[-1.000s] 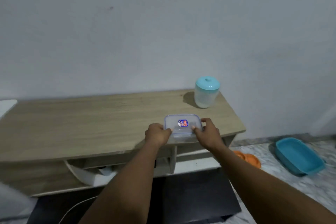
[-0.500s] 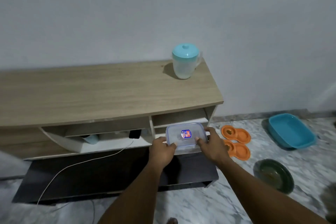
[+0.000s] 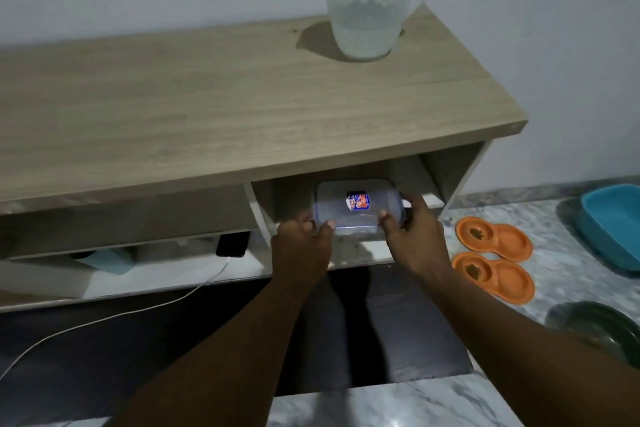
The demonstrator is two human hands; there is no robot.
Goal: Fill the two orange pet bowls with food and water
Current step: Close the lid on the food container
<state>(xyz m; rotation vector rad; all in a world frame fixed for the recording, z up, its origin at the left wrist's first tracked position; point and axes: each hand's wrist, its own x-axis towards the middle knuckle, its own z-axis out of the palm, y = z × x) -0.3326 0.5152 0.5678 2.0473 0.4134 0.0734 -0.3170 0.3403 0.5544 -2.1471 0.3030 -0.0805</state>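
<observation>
At lower left, only a white cable [image 3: 104, 319] running up to a dark phone [image 3: 232, 244] on the lower shelf. Above, across the left and middle of the frame, the wooden bench [image 3: 207, 107]. Moving to the middle: left hand [image 3: 301, 246] clamped on the near left corner of a clear food box [image 3: 358, 204], thumb on the lid, other fingers hidden under it. The box sits inside the open compartment just below the bench top, lid on, sticker facing up. Not possible to tell how much is inside, or whether it rests on the shelf board. Right hand [image 3: 412, 239] gripping the right end of the same box, fingers curled round the edge. At the top, right of centre, a lidded pitcher [image 3: 367, 10] standing on the bench, seemingly part filled. Further right, on the marble floor: far orange bowl [image 3: 493, 241] and near orange bowl [image 3: 493, 279], each a double dish with a few brown crumbs in the left well. Beyond them a blue tray [image 3: 613, 222] and a dark green dish [image 3: 595, 326]. Probably the food step in hand; cannot say if the box goes in or comes out. Next, likely: keep the box level, clear the bench edge, unclip the lid, tip slowly over the bowls, then fetch the pitcher.
</observation>
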